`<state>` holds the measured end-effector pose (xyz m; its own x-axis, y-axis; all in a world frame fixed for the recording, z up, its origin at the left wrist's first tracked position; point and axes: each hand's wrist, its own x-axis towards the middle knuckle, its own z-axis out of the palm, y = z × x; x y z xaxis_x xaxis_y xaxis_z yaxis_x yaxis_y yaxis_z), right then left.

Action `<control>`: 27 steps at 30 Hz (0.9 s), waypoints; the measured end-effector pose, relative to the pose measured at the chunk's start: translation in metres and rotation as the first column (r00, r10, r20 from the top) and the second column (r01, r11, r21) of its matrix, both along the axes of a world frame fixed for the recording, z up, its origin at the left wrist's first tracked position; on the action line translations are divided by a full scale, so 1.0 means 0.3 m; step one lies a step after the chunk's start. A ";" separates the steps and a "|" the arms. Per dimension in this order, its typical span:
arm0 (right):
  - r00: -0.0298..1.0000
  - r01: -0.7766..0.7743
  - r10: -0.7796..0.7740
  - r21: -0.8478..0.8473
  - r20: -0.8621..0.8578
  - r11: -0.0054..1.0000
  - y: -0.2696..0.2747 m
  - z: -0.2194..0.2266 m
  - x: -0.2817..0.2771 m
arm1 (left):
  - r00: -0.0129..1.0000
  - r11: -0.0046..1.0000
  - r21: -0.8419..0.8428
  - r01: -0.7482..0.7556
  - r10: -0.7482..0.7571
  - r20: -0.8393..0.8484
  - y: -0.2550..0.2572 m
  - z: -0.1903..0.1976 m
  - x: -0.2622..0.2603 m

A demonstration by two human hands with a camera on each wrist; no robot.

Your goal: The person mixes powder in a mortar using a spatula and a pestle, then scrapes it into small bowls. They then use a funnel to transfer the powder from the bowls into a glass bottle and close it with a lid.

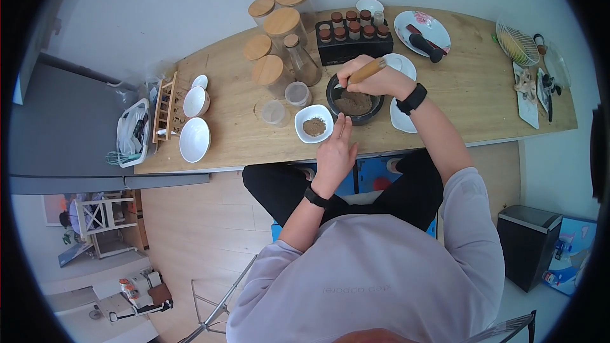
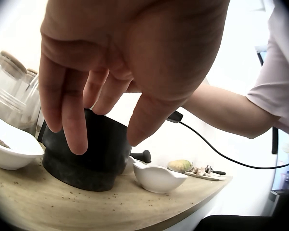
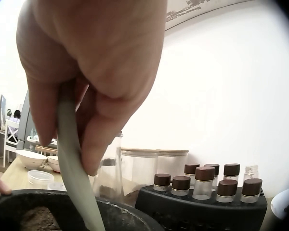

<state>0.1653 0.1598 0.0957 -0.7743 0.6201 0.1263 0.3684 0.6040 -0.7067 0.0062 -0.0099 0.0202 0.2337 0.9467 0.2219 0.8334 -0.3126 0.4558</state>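
A black mortar (image 1: 376,108) with brown powder (image 1: 354,104) inside stands near the table's front edge. My right hand (image 1: 381,79), above the mortar, grips a wooden-handled spatula (image 1: 367,71). In the right wrist view the grey-green blade (image 3: 78,178) of the spatula slants down into the mortar between thumb and fingers. My left hand (image 1: 335,157) has its fingers extended, fingertips right at the mortar's near rim. The left wrist view shows those fingers (image 2: 74,120) over the mortar's dark outer wall. Just left of the mortar sits a white square bowl (image 1: 325,128) of brown powder.
Wooden-lidded jars (image 1: 283,22) and a black rack (image 1: 337,56) of brown-capped bottles stand behind. Right of the mortar are white dishes (image 1: 404,121) and a floral plate (image 1: 406,20) bearing a black pestle (image 1: 424,46). White bowls (image 1: 194,140) stand at the left.
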 end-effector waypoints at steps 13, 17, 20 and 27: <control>0.987 0.156 -0.153 0.065 -0.056 0.986 0.044 0.010 0.112 | 1.000 1.000 -0.009 -0.004 0.004 0.001 -0.001 -0.001 -0.004; 0.964 0.266 -0.253 0.197 -0.085 0.944 -0.056 -0.046 0.126 | 1.000 1.000 0.006 -0.006 0.006 0.027 -0.002 -0.004 -0.009; 0.951 0.294 -0.290 0.022 -0.103 0.956 -0.089 -0.053 0.105 | 0.999 0.997 0.081 -0.013 0.011 0.034 0.000 -0.022 -0.004; 0.936 0.336 -0.352 0.264 0.013 0.904 -0.058 -0.016 0.082 | 0.999 1.000 0.015 -0.011 0.010 0.033 -0.002 -0.014 -0.016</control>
<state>0.1900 0.1425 0.0908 -0.5296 0.8023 0.2755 0.6220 0.5881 -0.5169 0.0012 -0.0105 0.0161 0.2161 0.9454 0.2440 0.8215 -0.3111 0.4779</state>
